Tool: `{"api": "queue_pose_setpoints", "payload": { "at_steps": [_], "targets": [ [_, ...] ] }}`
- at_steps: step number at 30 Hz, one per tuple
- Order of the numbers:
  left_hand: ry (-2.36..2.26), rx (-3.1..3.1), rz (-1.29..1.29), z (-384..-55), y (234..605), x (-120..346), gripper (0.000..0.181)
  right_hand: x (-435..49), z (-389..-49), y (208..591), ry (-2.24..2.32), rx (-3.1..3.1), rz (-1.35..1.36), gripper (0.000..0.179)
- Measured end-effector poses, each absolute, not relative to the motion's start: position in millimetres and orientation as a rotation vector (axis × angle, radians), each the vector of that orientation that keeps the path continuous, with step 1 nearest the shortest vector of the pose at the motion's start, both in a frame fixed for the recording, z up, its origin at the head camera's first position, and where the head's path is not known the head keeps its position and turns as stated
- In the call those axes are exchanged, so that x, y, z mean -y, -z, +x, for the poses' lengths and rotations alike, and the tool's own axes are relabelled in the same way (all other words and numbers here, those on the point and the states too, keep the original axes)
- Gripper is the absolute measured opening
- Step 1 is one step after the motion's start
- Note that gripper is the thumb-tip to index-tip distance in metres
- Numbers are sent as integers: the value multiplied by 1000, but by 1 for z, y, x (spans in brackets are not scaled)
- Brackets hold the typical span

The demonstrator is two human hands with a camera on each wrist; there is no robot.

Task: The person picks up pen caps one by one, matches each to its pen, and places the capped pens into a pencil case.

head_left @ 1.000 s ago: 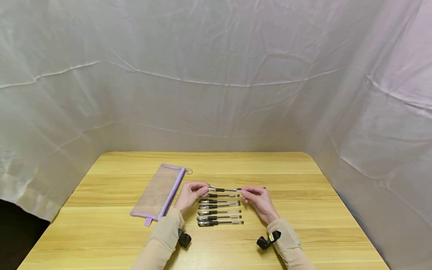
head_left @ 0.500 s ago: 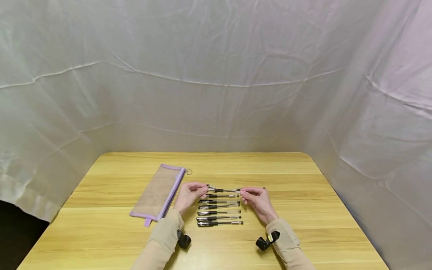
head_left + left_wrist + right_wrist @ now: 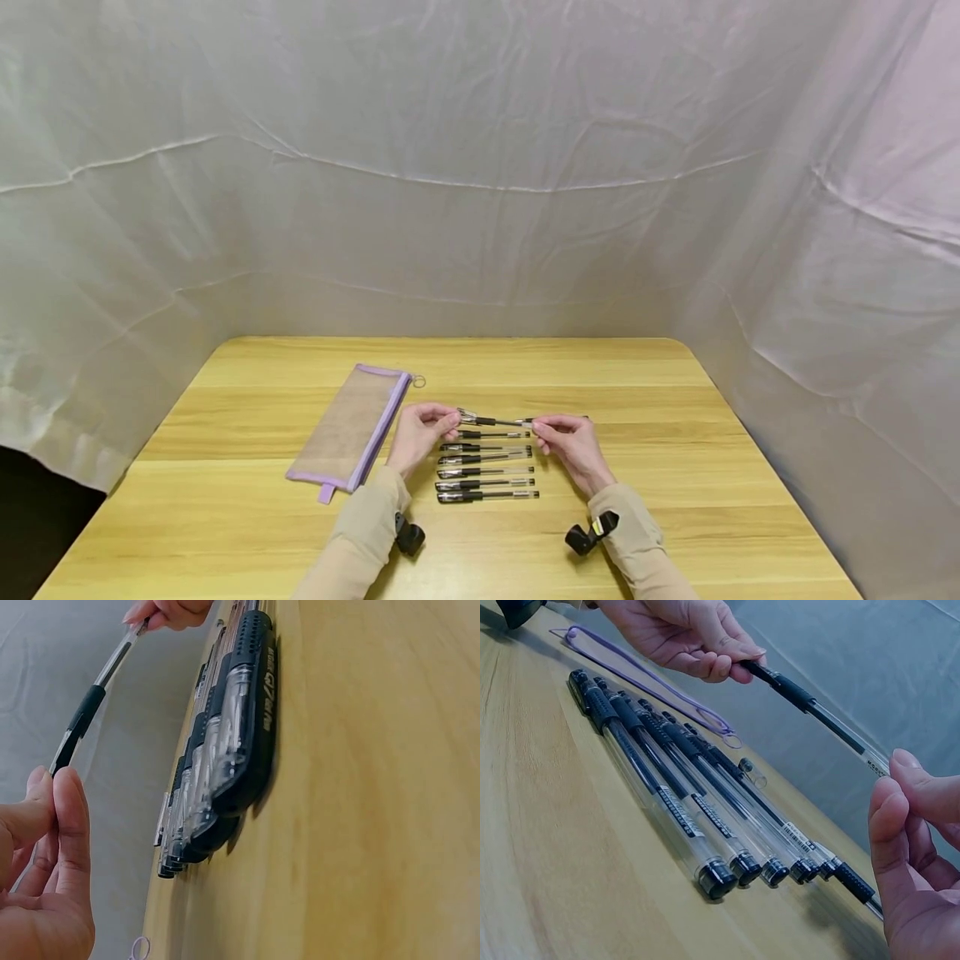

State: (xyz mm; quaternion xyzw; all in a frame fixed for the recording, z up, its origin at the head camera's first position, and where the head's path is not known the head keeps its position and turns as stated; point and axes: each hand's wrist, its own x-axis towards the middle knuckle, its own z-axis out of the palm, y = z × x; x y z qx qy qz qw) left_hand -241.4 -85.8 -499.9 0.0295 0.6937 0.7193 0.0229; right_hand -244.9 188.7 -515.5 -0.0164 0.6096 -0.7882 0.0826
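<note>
Above the table's back row of pens, my two hands hold one black gel pen (image 3: pixel 495 422) between them. My left hand (image 3: pixel 422 433) pinches its dark end with thumb and fingertips; in the left wrist view the pen's black grip (image 3: pixel 88 707) shows beyond those fingers. At the clear, labelled end, my right hand (image 3: pixel 576 447) pinches the barrel between thumb and forefinger. Below the hands lie several similar capped pens (image 3: pixel 664 796) side by side, caps to the left. Another pen (image 3: pixel 853 880) with a black grip lies partly hidden by my right hand.
A mesh zip pouch (image 3: pixel 347 429) with lilac edging lies left of the pens, its ring (image 3: pixel 418 381) at the far corner. A small clear cap (image 3: pixel 751 772) lies behind the row. Grey fabric (image 3: pixel 465 208) hangs beyond the wooden table's (image 3: pixel 720 500) back edge.
</note>
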Motion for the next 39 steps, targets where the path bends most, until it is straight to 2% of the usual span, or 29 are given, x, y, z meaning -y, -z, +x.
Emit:
{"api": "queue_pose_setpoints", "payload": {
  "at_steps": [12, 39],
  "targets": [
    [-2195, -2231, 125, -239, 501, 86, 19, -185, -247, 513, 2354, -1815, -13, 18],
    [-2119, -2394, 122, -235, 495, 86, 12, -184, -247, 514, 2328, -1814, -14, 10]
  ]
}}
